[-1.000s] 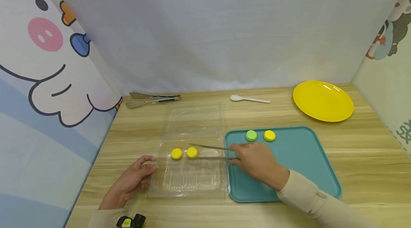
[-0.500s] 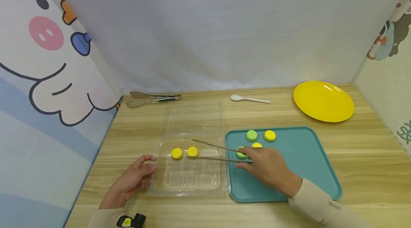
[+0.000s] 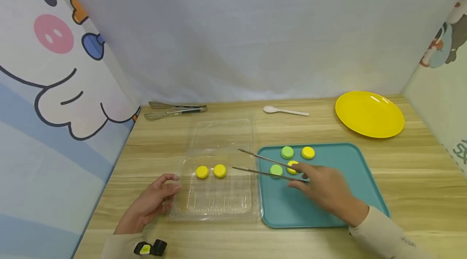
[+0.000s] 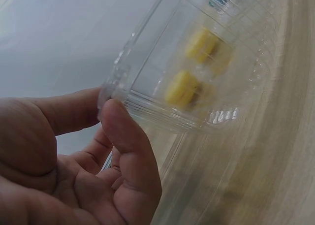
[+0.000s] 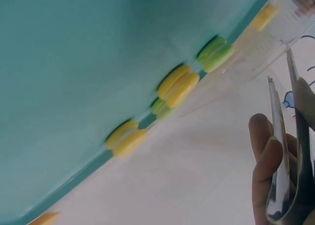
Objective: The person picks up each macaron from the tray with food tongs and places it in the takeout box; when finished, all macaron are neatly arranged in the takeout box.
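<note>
Tongs (image 5: 303, 156) are resting in our right hand (image 3: 326, 188), thumb and fingers gripping the two arms near the bend. The arms are standing apart, and their tips are hanging over the right part of the open box (image 3: 233, 194). Our left hand (image 3: 155, 198) is pinching the box's left rim between thumb and forefinger, the other fingers bending loosely below.

Inside the box two yellow macarons are sitting side by side, one on the left (image 3: 202, 172) and one on the right (image 3: 220, 171), with a narrow gap between them. The clear lid (image 3: 222, 133) is lying folded back on the far side.

To the right, the tray (image 3: 339, 178) is lying just beside the box. It is carrying four macarons at its far left: a near green one (image 3: 276, 170) and a near yellow one (image 5: 178, 87), both partly behind the tongs in the head view, then a far green one (image 3: 287, 153) and a far yellow one (image 3: 308, 153).

Farther out on the wooden table (image 3: 157, 141), second tongs (image 3: 193, 110), a white spoon (image 3: 286, 111) and a yellow plate (image 3: 369, 115) are lying along the back, before a pale curtain (image 3: 248, 40).
</note>
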The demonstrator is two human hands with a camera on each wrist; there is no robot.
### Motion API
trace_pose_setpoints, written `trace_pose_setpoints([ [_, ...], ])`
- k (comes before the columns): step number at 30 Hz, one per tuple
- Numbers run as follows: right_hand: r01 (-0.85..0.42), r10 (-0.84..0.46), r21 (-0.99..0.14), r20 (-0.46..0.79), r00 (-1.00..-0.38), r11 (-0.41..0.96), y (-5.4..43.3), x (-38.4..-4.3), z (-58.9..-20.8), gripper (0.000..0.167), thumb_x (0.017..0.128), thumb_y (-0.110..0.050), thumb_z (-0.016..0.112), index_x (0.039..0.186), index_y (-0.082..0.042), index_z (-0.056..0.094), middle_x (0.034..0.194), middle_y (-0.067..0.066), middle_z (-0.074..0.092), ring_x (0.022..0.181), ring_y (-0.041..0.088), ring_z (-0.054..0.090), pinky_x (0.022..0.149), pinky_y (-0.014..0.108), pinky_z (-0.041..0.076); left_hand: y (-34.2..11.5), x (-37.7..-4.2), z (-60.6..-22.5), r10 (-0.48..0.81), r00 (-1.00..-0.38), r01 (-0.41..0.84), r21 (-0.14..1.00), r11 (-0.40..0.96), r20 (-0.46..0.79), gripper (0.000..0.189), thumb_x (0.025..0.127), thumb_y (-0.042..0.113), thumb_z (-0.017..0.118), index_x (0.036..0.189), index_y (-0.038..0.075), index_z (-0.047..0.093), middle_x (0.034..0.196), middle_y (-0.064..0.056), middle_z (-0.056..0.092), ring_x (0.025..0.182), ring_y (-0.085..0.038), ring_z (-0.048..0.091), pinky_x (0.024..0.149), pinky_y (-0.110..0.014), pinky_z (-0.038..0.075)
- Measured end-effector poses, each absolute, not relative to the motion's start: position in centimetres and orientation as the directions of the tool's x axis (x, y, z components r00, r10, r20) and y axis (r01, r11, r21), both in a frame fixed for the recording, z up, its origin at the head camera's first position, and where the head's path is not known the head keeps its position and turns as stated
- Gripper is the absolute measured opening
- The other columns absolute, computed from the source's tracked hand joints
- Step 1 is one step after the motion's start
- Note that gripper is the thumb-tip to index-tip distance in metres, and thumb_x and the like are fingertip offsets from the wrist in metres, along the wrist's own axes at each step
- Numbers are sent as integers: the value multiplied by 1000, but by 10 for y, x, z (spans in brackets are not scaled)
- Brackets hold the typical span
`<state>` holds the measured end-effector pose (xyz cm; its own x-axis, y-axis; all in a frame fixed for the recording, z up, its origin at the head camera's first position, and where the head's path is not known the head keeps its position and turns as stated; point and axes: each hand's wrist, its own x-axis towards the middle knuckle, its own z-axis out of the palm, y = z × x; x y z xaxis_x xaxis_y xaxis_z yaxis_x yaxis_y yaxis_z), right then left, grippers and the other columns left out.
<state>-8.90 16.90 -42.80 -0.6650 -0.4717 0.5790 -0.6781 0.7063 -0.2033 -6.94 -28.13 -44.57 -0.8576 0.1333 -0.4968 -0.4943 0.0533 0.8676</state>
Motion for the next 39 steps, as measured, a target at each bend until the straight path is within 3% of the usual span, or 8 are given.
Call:
trace_pose_setpoints([
  [8,-621,-441,-216,535,-721,754,189,-85,-425,70,91,-73,37,100,-13,71,68,-3,69,52,6,59,41,21,37,-280,-70,-449,128,-858,-496,867,45,-497,27,102,18,61,123,12,45,85,2,54,67,-9,50,58,-21,47],
  [15,-612,-424,-216,549,-721,761,201,-77,-422,69,93,-72,38,100,-13,73,67,-4,67,49,3,54,41,20,37,-282,-69,-449,135,-858,-495,868,36,-495,27,103,18,60,124,12,45,85,2,54,66,-9,50,57,-21,47],
  [29,-549,-375,-184,556,-742,815,228,-64,-429,71,90,-76,37,98,-15,73,65,-10,65,43,-6,37,38,14,22,-281,-68,-446,139,-872,-467,883,47,-469,27,103,17,60,123,11,45,84,2,54,67,-8,50,59,-21,47],
  [39,-535,-400,-154,503,-766,831,241,-56,-437,73,90,-75,32,93,-14,70,61,-9,65,44,0,49,36,15,24,-281,-68,-447,137,-876,-460,886,52,-463,25,103,15,59,123,10,45,85,3,55,67,-8,51,58,-20,47],
])
